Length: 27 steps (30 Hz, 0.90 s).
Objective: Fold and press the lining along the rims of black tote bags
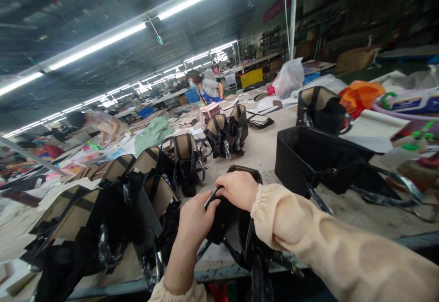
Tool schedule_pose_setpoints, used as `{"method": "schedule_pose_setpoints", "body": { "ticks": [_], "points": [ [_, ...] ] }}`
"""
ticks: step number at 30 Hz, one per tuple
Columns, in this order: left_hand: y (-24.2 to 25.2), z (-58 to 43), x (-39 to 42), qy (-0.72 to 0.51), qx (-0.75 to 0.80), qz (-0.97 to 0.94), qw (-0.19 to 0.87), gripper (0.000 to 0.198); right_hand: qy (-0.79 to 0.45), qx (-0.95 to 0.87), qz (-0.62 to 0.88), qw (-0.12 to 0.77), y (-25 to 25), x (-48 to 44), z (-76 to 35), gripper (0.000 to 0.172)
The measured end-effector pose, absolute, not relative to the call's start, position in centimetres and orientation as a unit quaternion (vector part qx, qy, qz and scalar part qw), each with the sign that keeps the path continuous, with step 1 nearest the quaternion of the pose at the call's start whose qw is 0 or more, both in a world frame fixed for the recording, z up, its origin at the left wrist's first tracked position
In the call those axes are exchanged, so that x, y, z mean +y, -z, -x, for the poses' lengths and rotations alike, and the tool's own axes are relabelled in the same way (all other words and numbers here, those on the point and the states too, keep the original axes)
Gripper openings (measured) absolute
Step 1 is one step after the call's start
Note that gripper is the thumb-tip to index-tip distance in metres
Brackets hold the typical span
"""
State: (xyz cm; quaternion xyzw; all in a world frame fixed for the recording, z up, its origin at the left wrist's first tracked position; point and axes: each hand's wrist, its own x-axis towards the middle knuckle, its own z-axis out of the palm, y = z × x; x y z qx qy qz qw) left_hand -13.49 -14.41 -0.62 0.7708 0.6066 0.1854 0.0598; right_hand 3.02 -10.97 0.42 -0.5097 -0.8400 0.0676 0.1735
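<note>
In the head view a black handbag (219, 222) sits at the table's near edge between my hands. My left hand (197, 215) pinches the bag's upper rim, thumb on one side and fingers on the other. My right hand (238, 188) grips the same rim just to the right, fingers curled over it. The two hands almost touch. Part of the bag is hidden behind my hands and wrists. Its straps and dark lining hang toward the front edge. Close on the left stands another black bag (151, 210) with a beige inside.
Several unfinished black bags (77, 215) crowd the left. A larger open black bag (295, 156) stands right, near a purple basin (404, 114) and white paper (373, 130). Green cloth (154, 133) lies further back. Co-workers, including a person in a blue apron (209, 92), stand beyond.
</note>
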Motion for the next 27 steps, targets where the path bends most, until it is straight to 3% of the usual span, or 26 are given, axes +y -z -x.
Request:
{"method": "schedule_pose_setpoints", "body": {
  "ticks": [6, 12, 27],
  "points": [
    [1.3, 13.4, -13.1, -0.174, 0.606, -0.767, 0.117, 0.032, -0.081, -0.821, 0.53, 0.195, -0.3, -11.0, -4.0, 0.034],
    [1.7, 13.8, -12.9, -0.184, 0.606, -0.761, 0.141, 0.034, -0.082, -0.814, 0.544, 0.189, -0.1, -10.7, -4.7, 0.015],
    [1.3, 13.5, -12.9, -0.18, 0.605, -0.761, 0.152, 0.033, -0.078, -0.812, 0.547, 0.189, -0.2, -10.4, -4.4, 0.024]
  ]
}}
